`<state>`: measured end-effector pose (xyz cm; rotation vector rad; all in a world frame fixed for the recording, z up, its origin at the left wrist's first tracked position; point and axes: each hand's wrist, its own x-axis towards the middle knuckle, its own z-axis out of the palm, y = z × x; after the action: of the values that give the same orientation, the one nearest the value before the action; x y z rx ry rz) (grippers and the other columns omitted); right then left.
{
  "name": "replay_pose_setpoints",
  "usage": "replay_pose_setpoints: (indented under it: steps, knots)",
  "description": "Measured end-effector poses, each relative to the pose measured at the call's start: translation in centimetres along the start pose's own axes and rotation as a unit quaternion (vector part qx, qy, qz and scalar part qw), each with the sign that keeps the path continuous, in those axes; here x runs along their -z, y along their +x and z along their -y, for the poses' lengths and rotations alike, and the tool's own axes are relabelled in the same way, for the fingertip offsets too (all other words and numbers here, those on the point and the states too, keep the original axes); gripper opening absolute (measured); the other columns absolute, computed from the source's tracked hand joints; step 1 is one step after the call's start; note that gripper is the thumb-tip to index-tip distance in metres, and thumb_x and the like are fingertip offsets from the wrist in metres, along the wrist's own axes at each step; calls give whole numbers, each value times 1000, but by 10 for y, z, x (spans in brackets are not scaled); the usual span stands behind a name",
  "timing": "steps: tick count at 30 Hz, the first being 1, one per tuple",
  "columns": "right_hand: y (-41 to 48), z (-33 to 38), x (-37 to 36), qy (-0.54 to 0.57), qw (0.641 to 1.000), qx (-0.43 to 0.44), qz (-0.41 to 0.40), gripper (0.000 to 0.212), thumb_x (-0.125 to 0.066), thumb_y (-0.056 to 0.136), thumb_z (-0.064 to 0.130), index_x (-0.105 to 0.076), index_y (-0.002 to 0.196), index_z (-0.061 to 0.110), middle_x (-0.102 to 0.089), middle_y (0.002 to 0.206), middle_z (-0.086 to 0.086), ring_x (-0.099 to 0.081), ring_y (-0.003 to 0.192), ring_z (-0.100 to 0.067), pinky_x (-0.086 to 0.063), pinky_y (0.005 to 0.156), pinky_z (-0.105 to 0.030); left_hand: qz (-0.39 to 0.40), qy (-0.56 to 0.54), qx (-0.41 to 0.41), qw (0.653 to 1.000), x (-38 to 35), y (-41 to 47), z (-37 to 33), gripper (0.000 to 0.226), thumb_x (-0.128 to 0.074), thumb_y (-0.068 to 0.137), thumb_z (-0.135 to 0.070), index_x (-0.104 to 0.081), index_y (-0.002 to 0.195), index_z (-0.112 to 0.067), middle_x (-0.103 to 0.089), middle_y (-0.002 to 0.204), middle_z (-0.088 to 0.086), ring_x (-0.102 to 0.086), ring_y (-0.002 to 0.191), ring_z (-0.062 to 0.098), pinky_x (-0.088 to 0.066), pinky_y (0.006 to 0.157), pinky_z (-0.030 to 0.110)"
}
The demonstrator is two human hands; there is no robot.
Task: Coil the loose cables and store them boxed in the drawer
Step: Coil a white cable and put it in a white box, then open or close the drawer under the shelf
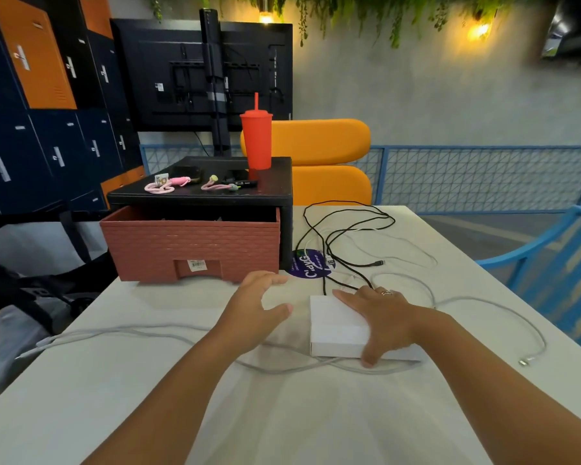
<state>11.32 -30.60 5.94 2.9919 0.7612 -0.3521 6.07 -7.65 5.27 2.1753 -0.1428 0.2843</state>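
White box [337,325]; black cable [346,226]; brick-patterned red drawer [190,243].

A red tumbler [256,142] stands before an orange chair [322,142].

I count one box [336,327], one drawer [188,243] at eleven o'clock, one cup [256,139], two pink coils [160,186] [217,186], one sticker [311,265]; tangled cables [378,263] uncountable.

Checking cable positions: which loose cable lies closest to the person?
The long grey cable, stretching across the table from its left edge, past the white box. The black cable and thin white cable lie farther back, beside the drawer.
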Motion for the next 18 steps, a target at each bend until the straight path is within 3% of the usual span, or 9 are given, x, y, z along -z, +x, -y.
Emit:
replay_pose_setpoints:
  steps: [3,9,12,15,18]
  knots:
    - [1,0,1,-16,1000,2,16,118,-76,60,44,7,145,39,-29,137,3,-26,130,-22,-17,111,-38,-8,41,-6,999,9,4,2,38,-64,85,-19,-55,122,-24,-42,123,-13,-41,106,1,-29,79,5]
    - [2,-1,5,-16,999,3,36,121,-77,59,46,8,144,40,-27,138,5,-26,130,-22,-19,111,-39,-12,117,-24,993,30,17,1,40,-63,87,-22,-53,126,-26,-39,124,-15,-40,114,4,-29,94,18]
    - [3,-1,10,19,999,2,39,117,-76,60,56,3,145,41,-26,139,7,-26,131,-22,-22,110,-38,-22,141,-26,989,44,27,-1,41,-62,87,-22,-53,127,-25,-42,129,-11,-40,120,10,-33,101,25]
    - [11,5,29,125,992,9,-29,102,-69,68,62,-8,146,40,-26,144,3,-25,134,-23,-26,109,-38,-40,168,-32,985,61,38,-2,39,-61,87,-24,-53,126,-25,-44,132,-8,-39,123,14,-36,104,35]
    - [28,14,57,202,971,15,-125,84,-63,75,58,-23,145,34,-32,144,-2,-35,129,-21,-32,99,-31,-54,193,-38,979,76,50,-1,39,-59,88,-24,-53,127,-23,-44,132,-7,-37,125,15,-34,105,33]
